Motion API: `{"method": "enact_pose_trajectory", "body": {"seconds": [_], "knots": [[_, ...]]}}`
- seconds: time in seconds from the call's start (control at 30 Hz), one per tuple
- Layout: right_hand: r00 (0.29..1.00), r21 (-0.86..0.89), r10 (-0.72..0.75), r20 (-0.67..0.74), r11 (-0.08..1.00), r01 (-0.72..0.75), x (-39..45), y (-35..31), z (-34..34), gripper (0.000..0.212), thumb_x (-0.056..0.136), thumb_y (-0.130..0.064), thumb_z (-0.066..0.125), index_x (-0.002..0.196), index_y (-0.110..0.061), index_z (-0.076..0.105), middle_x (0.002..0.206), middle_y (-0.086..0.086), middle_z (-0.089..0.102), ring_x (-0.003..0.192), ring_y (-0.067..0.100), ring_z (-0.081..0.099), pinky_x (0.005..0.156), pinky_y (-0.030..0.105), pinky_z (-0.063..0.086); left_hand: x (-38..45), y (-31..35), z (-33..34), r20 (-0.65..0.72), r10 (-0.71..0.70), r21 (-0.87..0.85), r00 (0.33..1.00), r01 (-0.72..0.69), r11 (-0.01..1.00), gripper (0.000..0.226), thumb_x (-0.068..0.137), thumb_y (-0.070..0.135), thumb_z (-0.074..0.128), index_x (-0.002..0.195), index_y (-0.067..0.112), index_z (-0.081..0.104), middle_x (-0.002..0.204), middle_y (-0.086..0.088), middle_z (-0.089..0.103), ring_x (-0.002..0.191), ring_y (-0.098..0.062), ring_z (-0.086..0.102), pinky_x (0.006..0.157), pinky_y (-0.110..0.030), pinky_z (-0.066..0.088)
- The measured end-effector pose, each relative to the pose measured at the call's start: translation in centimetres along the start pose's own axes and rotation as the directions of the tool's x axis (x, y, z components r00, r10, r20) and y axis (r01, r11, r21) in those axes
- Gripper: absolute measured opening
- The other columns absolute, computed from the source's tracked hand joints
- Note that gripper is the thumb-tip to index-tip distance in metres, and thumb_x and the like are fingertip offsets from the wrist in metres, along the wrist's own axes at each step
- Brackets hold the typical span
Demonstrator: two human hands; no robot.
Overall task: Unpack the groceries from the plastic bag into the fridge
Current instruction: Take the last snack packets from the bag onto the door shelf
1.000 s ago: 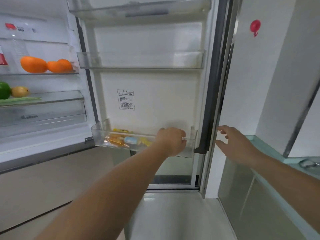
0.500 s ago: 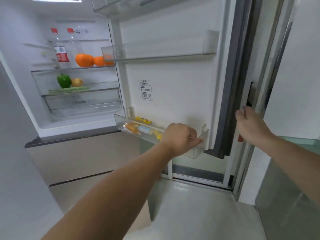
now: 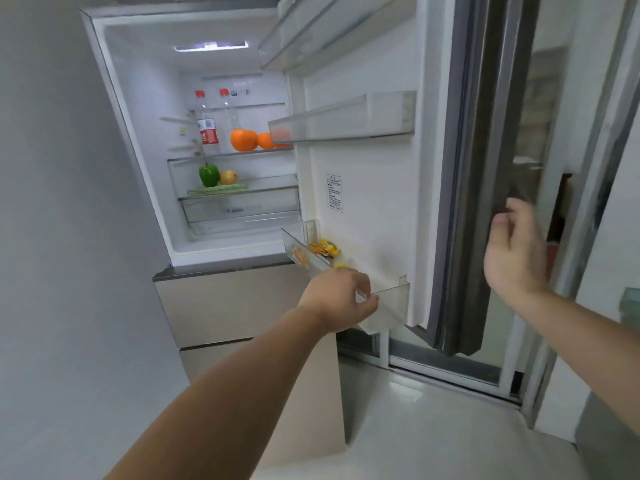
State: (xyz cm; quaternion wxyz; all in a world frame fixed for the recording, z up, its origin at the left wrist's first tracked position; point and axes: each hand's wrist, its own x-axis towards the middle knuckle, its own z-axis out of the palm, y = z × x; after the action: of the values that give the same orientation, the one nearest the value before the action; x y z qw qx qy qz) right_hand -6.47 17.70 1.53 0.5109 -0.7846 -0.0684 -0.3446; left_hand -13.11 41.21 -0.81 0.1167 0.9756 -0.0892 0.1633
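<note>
The fridge stands open, and its door (image 3: 374,202) is swung partway inward. My left hand (image 3: 341,299) is curled over the front rim of the lowest clear door bin (image 3: 393,303). That bin holds small yellow and orange snack packets (image 3: 323,247). My right hand (image 3: 516,251) grips the door's outer edge beside the grey gasket. Inside are oranges (image 3: 244,140), a red-labelled bottle (image 3: 207,131), a green pepper (image 3: 209,174) and a yellowish round fruit or onion (image 3: 228,177). No plastic bag is in view.
A middle door bin (image 3: 346,123) and a top one jut out above my left arm. Beige drawer fronts (image 3: 235,303) sit below the open compartment. A grey wall (image 3: 69,237) closes the left side. A sliding door frame (image 3: 450,368) stands behind the fridge door.
My right hand went from open in the air to the door's outer edge. The door has swung toward the fridge body with my left hand still on the lowest bin.
</note>
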Motion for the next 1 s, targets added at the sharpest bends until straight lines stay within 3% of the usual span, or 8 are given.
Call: {"method": "enact_pose_trajectory", "body": {"seconds": [0.1,0.2,0.33,0.47,0.63,0.73,0.83,1.0], "knots": [[0.999,0.035,-0.052,-0.001,0.998,0.052,-3.2,-2.8,1.5,0.04,0.103,-0.023,0.034,0.14,-0.007,0.038,0.133,0.012,0.05,0.122,0.026,0.047,0.092,0.025,0.032,-2.7,-2.8,-1.1,-0.045,-0.059,-0.045,0.997,0.057,0.997,0.021,0.088,0.039,0.056,0.096,0.022,0.067,0.103,0.008,0.068,0.097,-0.015,0.061,0.082,-0.031,0.049],[0.995,0.045,-0.1,0.022,0.994,0.099,-6.5,-6.0,3.0,0.038,0.102,-0.021,0.037,0.137,-0.007,0.039,0.115,0.003,0.05,0.105,0.017,0.048,0.085,0.026,0.034,-5.5,-4.6,-2.7,-0.134,-0.081,-0.116,0.988,0.065,0.991,0.023,0.087,0.032,0.059,0.107,0.023,0.064,0.106,0.006,0.064,0.1,-0.016,0.059,0.083,-0.031,0.048],[0.985,0.074,-0.168,0.048,0.984,0.164,-10.1,-9.9,6.2,0.033,0.1,-0.021,0.043,0.13,-0.008,0.044,0.102,0.001,0.051,0.09,0.019,0.051,0.079,0.033,0.042,-8.8,-5.6,-5.8,-0.284,-0.015,-0.217,0.959,-0.049,0.975,0.032,0.086,0.031,0.059,0.118,0.024,0.059,0.111,0.005,0.06,0.104,-0.015,0.055,0.086,-0.032,0.048],[0.967,0.114,-0.23,0.111,0.969,0.218,-13.2,-13.5,10.0,0.041,0.093,-0.04,0.045,0.123,-0.012,0.045,0.102,0.009,0.056,0.085,0.024,0.056,0.073,0.038,0.047,-12.0,-7.1,-9.1,-0.411,0.061,-0.197,0.91,-0.155,0.968,0.038,0.086,0.021,0.06,0.124,0.019,0.058,0.12,0.001,0.06,0.109,-0.018,0.054,0.09,-0.026,0.043],[0.937,0.118,-0.295,0.189,0.954,0.277,-16.4,-18.1,15.0,0.045,0.092,-0.031,0.056,0.131,-0.012,0.044,0.115,0.011,0.054,0.098,0.026,0.057,0.079,0.033,0.045,-15.2,-10.4,-11.9,-0.412,0.064,-0.169,0.909,-0.145,0.975,0.047,0.089,0.029,0.053,0.135,0.017,0.051,0.132,0.0,0.057,0.12,-0.02,0.051,0.101,-0.036,0.044],[0.919,0.158,-0.308,0.248,0.948,0.276,-17.5,-20.7,18.2,0.054,0.089,-0.037,0.059,0.137,-0.02,0.041,0.13,0.009,0.049,0.112,0.025,0.054,0.09,0.039,0.047,-16.7,-12.9,-13.0,-0.377,-0.034,-0.234,0.925,-0.06,0.97,0.056,0.094,0.034,0.05,0.147,0.017,0.038,0.148,0.0,0.044,0.136,-0.016,0.039,0.113,-0.03,0.032],[0.898,0.168,-0.329,0.291,0.942,0.291,-18.1,-23.1,21.8,0.06,0.089,-0.037,0.061,0.142,-0.023,0.037,0.141,0.006,0.039,0.126,0.028,0.044,0.101,0.042,0.041,-17.7,-15.5,-13.8,-0.334,-0.142,-0.275,0.932,0.048,0.96,0.063,0.097,0.04,0.047,0.152,0.017,0.026,0.157,0.001,0.03,0.144,-0.013,0.026,0.116,-0.024,0.02],[0.858,0.143,-0.343,0.383,0.939,0.312,-18.6,-26.0,28.2,0.071,0.086,-0.042,0.061,0.148,-0.034,0.026,0.158,-0.002,0.012,0.143,0.026,0.019,0.112,0.043,0.026,-17.6,-20.5,-14.1,-0.187,-0.304,-0.513,0.934,0.171,0.841,0.091,0.086,0.063,0.046,0.155,0.023,0.003,0.163,0.009,0.003,0.148,-0.004,0.004,0.121,-0.031,0.011]]}}
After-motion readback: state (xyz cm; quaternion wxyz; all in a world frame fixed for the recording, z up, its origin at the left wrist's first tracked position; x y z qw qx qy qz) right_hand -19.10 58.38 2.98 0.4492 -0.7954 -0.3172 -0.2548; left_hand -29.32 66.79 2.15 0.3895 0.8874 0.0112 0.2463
